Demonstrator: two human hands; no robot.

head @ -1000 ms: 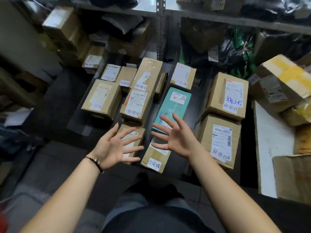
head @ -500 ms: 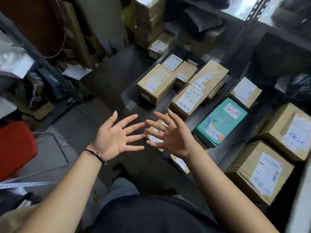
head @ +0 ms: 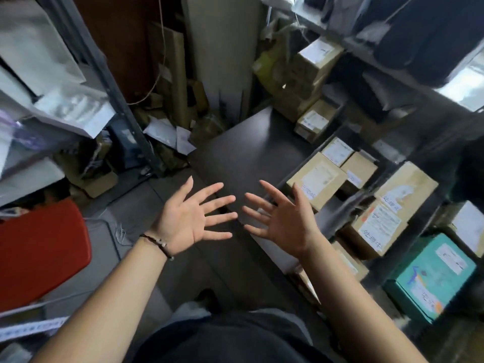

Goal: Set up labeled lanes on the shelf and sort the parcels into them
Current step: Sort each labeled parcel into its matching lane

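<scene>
My left hand (head: pixel 188 221) and my right hand (head: pixel 282 221) are held out in front of me with palms up and fingers spread, holding nothing. They hover over the near edge of the dark shelf board (head: pixel 251 153). To the right, labelled cardboard parcels lie in rows on the shelf: a brown box (head: pixel 317 179) closest to my right hand, a taped brown box (head: pixel 377 226) with a handwritten white label, and a teal box (head: pixel 432 276) at the lower right. A small brown box (head: pixel 358 171) sits behind them.
A red stool seat (head: pixel 39 252) stands at the left on the grey floor. A metal rack post (head: pixel 104 82) rises upper left with plastic mailers on it. Stacked boxes (head: pixel 311 74) stand at the far end of the shelf. Clutter fills the back corner.
The view has swung left: the parcels have slid to the right side and the red stool and left rack have come in. Both hands stay spread and empty in front of me.
</scene>
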